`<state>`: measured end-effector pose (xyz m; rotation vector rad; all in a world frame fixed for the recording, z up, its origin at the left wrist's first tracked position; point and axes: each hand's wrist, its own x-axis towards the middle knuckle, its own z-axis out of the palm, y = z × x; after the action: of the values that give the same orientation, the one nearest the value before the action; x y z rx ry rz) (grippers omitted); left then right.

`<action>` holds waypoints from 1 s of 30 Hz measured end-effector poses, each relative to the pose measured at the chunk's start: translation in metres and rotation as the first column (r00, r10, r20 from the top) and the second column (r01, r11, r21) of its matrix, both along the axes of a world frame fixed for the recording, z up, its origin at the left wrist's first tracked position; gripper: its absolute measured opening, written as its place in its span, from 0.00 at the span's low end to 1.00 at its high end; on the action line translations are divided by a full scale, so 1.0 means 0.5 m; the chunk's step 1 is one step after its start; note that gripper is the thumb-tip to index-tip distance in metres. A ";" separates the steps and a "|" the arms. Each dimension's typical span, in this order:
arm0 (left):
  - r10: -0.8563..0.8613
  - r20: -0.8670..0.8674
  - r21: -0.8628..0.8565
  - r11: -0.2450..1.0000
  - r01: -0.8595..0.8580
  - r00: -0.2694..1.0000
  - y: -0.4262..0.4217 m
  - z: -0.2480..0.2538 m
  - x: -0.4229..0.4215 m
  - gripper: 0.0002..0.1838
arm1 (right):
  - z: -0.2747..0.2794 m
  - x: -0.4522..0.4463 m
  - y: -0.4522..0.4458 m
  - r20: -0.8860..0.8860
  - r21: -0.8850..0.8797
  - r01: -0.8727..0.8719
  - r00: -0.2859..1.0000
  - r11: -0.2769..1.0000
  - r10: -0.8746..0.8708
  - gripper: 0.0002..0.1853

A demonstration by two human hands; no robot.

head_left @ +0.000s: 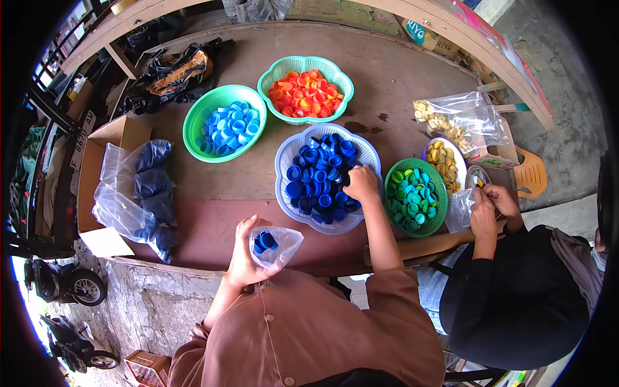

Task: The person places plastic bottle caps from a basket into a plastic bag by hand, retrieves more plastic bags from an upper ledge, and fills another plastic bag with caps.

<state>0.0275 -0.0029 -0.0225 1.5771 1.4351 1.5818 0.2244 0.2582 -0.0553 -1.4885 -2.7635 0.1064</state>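
At the brown table [219, 184], grey floor [567, 97] beyond, our left hand [240, 259] grips a clear bag [287, 246] by the near edge, lying roughly sideways (mouth direction unclear); our right hand [363, 184] touches blue caps [317, 173], grasp hidden

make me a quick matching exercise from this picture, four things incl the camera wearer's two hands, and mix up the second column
Column one
1. Wearer's left hand
2. Wearer's right hand
3. Light blue caps
4. Red-orange caps

Column two
A. At the dark blue caps in the lavender basket
B. In the scalloped green bowl
C. Holding a clear bag with a few dark blue caps inside
D. In the round green bowl

Right pairs: 1-C, 2-A, 3-D, 4-B
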 end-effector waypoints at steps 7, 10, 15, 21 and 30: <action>-0.010 -0.008 0.007 1.000 0.010 1.000 -0.002 0.002 -0.003 0.52 | -0.039 0.003 0.001 -0.193 0.033 0.054 0.980 0.998 -0.046 0.07; -0.035 -0.149 0.001 0.999 0.035 0.988 -0.004 0.005 -0.016 0.55 | 0.010 0.014 -0.030 -0.438 0.031 0.096 0.896 0.995 -0.073 0.07; -0.046 -0.095 -0.020 0.999 0.044 0.994 0.000 0.005 -0.008 0.53 | 0.064 0.034 -0.075 -0.761 -0.571 -0.112 0.444 0.813 -0.473 0.13; -0.064 -0.091 -0.009 0.998 0.064 0.994 0.003 0.005 -0.010 0.53 | 0.100 0.035 -0.142 -0.796 -0.553 -0.493 0.076 0.672 -0.600 0.13; -0.036 -0.016 -0.007 0.999 0.036 0.999 0.000 0.001 -0.003 0.53 | 0.110 0.052 -0.145 -0.756 -0.437 -0.185 0.606 0.880 -0.248 0.15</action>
<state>0.0261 -0.0028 -0.0220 1.6064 1.4120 1.5454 0.2502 0.1855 -0.0003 -1.1010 -1.9922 1.2208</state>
